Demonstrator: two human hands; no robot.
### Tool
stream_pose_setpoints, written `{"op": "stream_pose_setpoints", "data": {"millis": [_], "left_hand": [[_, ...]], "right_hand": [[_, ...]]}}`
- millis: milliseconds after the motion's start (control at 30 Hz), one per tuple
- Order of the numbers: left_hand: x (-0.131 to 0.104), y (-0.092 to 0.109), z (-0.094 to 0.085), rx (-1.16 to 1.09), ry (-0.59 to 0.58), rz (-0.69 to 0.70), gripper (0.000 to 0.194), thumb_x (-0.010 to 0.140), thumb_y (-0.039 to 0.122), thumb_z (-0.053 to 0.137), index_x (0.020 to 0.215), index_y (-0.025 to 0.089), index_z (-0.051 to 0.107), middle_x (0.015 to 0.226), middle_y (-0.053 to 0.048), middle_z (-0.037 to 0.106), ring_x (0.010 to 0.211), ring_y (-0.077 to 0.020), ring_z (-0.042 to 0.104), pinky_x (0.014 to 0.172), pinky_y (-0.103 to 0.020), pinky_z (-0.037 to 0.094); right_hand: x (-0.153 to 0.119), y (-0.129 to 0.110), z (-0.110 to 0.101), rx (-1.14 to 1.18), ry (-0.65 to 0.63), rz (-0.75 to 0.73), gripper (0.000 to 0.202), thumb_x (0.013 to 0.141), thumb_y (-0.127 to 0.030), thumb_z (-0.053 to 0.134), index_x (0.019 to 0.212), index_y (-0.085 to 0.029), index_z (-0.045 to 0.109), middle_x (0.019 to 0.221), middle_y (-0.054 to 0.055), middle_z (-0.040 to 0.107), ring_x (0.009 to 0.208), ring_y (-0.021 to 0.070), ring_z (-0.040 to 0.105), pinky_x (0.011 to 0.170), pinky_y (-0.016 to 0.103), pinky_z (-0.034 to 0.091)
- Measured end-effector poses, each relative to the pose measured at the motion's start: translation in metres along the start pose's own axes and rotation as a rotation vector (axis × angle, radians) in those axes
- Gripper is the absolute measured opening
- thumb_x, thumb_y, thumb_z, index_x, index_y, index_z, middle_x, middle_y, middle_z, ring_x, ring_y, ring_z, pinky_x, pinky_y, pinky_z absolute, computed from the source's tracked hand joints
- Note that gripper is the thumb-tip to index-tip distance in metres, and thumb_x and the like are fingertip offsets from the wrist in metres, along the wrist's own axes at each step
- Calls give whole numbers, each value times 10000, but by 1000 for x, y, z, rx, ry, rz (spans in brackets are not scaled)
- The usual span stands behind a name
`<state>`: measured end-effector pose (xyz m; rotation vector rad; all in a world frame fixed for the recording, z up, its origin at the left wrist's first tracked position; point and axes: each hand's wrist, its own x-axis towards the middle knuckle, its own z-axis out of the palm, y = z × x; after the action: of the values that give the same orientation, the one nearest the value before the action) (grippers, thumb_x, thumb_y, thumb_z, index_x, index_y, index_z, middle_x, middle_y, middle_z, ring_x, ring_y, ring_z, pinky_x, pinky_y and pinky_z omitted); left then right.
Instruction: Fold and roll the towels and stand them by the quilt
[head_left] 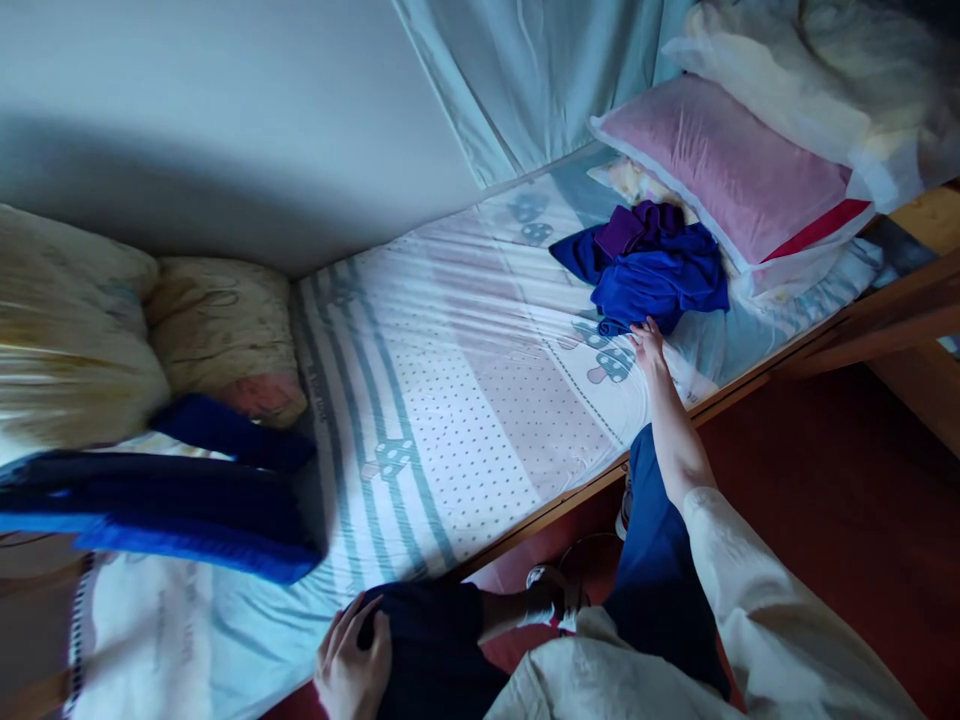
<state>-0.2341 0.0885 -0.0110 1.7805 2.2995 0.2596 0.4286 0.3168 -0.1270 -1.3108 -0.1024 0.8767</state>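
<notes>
On the bed's patterned sheet (465, 390) lies a crumpled heap of blue clothes (660, 275), with a purple piece (634, 230) on top. My right hand (647, 340) is at the near edge of this heap, fingers apart and fingertips close to the blue cloth; nothing shows in its grasp. Resting on my knee in dark trousers, my left hand (354, 655) has its fingers spread and holds nothing. Dark blue folded clothes (202, 510) are stacked at the left end of the bed.
A pink pillow (735, 165) in a clear cover and a bulky plastic-wrapped bundle (810, 80) stand at the right. Cream pillows (221, 330) are at the left. A wooden bed rail (555, 510) runs along the near side; a curtain (532, 80) hangs behind.
</notes>
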Motion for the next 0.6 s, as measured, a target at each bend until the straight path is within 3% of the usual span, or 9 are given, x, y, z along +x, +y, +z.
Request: {"op": "stream_pose_setpoints", "data": {"millis": [133, 367, 467, 600], "left_hand": [[0, 4, -2, 1, 8, -15, 428, 902, 511, 436, 1042, 228, 726, 1350, -92, 689, 1391, -334, 526, 1195, -509, 404], [-2, 9, -7, -50, -20, 1, 362, 855, 436, 500, 1033, 246, 752, 1237, -106, 728, 1388, -367, 517, 1180, -553, 412], [-1, 7, -6, -49, -5, 26, 372, 859, 429, 480, 1018, 228, 750, 1189, -122, 736, 1381, -368, 519, 1184, -550, 406], [3, 6, -2, -71, 100, 142, 349, 877, 445, 461, 977, 238, 725, 1110, -104, 739, 1264, -357, 603, 1137, -552, 460]], "right_hand": [[-1, -4, -4, -43, 70, -30, 579, 774, -201, 588, 1348, -275, 570, 1428, 64, 587, 1186, 142, 642, 1019, 350, 532], [-31, -26, 9, -268, -23, -190, 566, 940, -388, 533, 1479, -216, 506, 1506, 138, 543, 1348, 195, 566, 1043, 390, 531], [-69, -40, 19, -307, -98, -296, 570, 961, -430, 561, 1480, -199, 515, 1508, 138, 551, 1341, 200, 563, 1056, 371, 514], [-158, -44, 17, -366, -372, -449, 533, 934, -453, 629, 1390, -176, 625, 1447, 142, 612, 1197, 210, 623, 1038, 348, 511]]}}
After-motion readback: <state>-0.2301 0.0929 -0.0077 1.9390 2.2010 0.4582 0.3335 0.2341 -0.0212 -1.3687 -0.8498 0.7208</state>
